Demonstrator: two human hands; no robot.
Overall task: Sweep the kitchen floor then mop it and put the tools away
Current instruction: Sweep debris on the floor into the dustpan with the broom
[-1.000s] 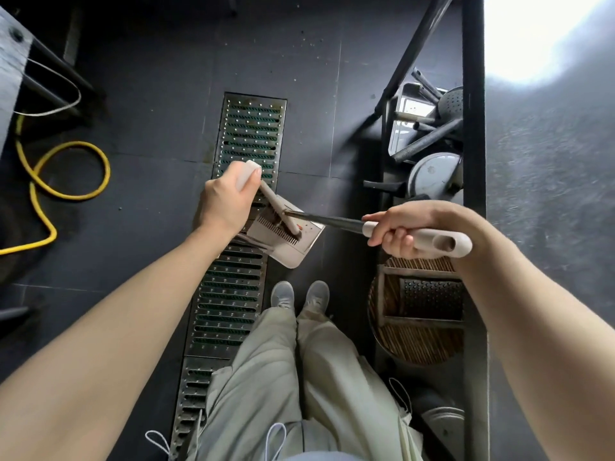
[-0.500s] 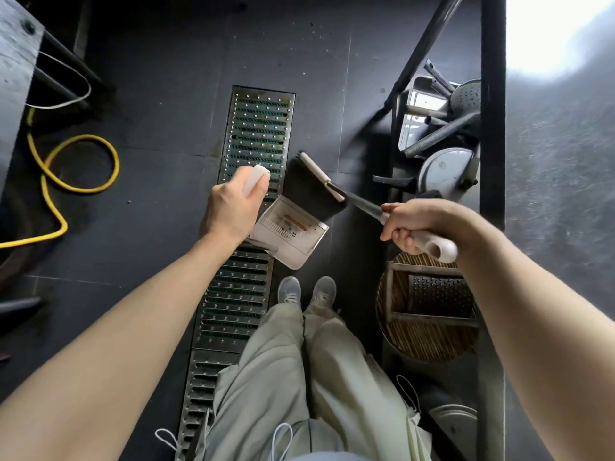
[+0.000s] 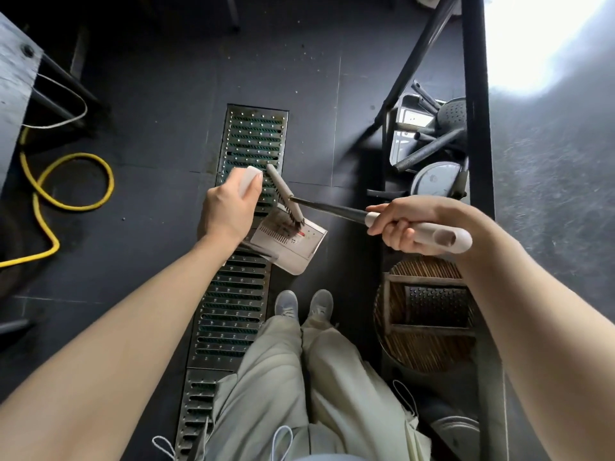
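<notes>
My left hand grips the pale handle of a beige dustpan, held above the dark floor and the metal drain grate. The pan's comb teeth show near my wrist. My right hand is closed around the cream grip of a broom with a dark shaft. The grey broom head lies across the upper edge of the dustpan, with its bristles against the pan's comb.
A dark metal rack on the right holds pans, a colander and a round bamboo steamer. A yellow hose coils on the floor at left. Small specks lie on the dark tiles ahead. My shoes stand beside the grate.
The broom head swung from the right of the dustpan back onto the pan, close to my left hand. Both hands kept their grips.
</notes>
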